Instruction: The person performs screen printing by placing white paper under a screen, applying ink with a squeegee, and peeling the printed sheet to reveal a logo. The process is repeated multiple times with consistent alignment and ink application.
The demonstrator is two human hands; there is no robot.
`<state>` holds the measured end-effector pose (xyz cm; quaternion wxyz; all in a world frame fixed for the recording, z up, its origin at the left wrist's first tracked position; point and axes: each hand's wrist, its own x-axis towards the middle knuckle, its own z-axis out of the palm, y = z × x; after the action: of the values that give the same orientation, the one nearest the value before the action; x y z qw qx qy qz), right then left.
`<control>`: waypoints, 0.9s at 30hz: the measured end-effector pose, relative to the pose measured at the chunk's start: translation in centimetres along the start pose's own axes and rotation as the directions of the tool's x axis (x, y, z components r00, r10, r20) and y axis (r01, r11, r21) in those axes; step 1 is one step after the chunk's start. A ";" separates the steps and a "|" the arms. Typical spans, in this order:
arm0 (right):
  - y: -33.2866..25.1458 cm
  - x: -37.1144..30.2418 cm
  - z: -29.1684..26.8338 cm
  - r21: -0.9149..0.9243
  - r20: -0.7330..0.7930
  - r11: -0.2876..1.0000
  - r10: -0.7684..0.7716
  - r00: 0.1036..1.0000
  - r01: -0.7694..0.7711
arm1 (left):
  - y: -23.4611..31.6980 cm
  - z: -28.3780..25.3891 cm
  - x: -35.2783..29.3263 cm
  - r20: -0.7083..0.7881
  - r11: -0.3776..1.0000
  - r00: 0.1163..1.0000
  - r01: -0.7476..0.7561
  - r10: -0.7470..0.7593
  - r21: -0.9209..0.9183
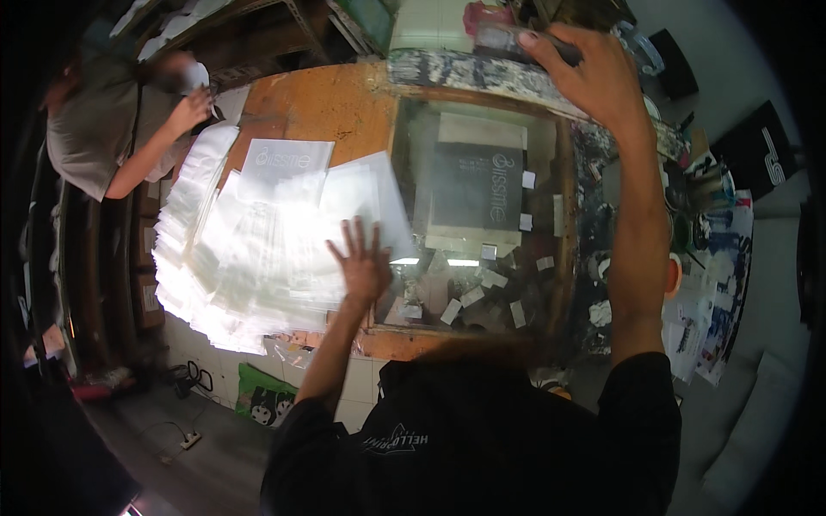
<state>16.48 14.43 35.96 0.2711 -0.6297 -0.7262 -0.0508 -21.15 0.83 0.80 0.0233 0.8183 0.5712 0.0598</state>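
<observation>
My left hand (366, 267), fingers spread, lies at the right edge of a wide fanned pile of translucent plastic bags (284, 241). A grey bag with white lettering (288, 158) lies at the pile's far side. Beyond the far edge of the printing screen, my right hand (594, 73) is closed on a dark bar-shaped thing (503, 41); fingers and shadow hide part of it, so its kind is unclear. The printing screen (564, 258) has an ink-stained frame. Within it show a dark lettered panel (469, 185) and several small pale tape pieces (472, 297).
A co-worker (103, 138) stands at the far left, one hand near the bags. The orange-brown wooden table (327, 99) extends behind the pile. Ink-stained containers (714, 185) crowd the right side. A green bag (262, 394) and a power strip (190, 440) are on the floor.
</observation>
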 end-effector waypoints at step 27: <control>2.2 0.2 -1.9 0.356 0.221 0.934 -0.042 0.974 -0.040 | 20.9 3.5 5.4 -0.049 0.930 0.982 -0.187 0.181 -0.317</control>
<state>19.14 14.20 37.09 0.2971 -0.5711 -0.7497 0.1537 0.60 -1.28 -0.07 0.1445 0.8531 0.4748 0.1612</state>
